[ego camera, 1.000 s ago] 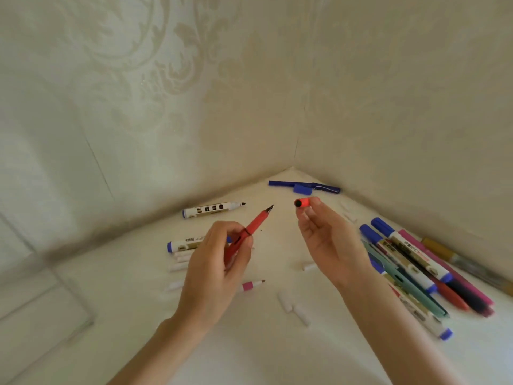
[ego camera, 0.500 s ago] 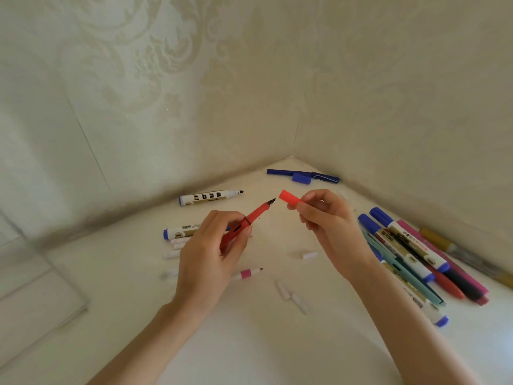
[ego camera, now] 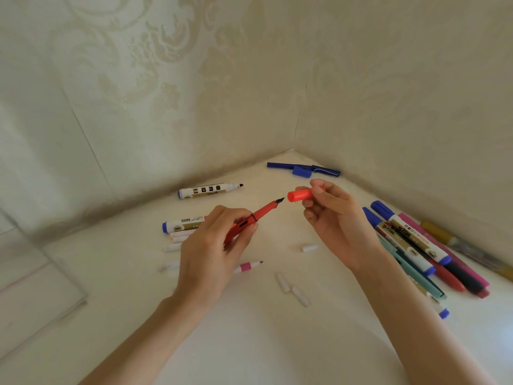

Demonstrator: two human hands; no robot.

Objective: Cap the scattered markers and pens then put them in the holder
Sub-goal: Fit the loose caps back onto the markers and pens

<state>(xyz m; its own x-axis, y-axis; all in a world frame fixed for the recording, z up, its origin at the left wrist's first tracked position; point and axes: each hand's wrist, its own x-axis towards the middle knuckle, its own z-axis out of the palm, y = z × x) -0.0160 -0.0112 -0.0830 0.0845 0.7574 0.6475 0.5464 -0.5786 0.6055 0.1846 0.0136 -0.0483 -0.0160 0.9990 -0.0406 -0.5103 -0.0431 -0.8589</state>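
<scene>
My left hand (ego camera: 213,245) grips a red pen (ego camera: 263,211) with its black nib bare, pointing up and right. My right hand (ego camera: 333,218) pinches the matching red cap (ego camera: 298,195), its open end facing the nib, a small gap between them. An uncapped white marker (ego camera: 211,190) lies near the wall. A second white marker (ego camera: 180,225) with a blue end lies partly behind my left hand. A pink-banded uncapped pen (ego camera: 249,265) lies below that hand. The clear holder (ego camera: 41,284) stands at the left edge.
A heap of capped markers (ego camera: 416,245) lies along the right wall. A blue pen and loose blue cap (ego camera: 302,170) sit in the corner. Several small white caps (ego camera: 293,290) are scattered on the white table. Walls close off the back and right.
My right hand has turned the red cap so its open end faces the nib, and has brought it closer. The left hand holds the pen steady.
</scene>
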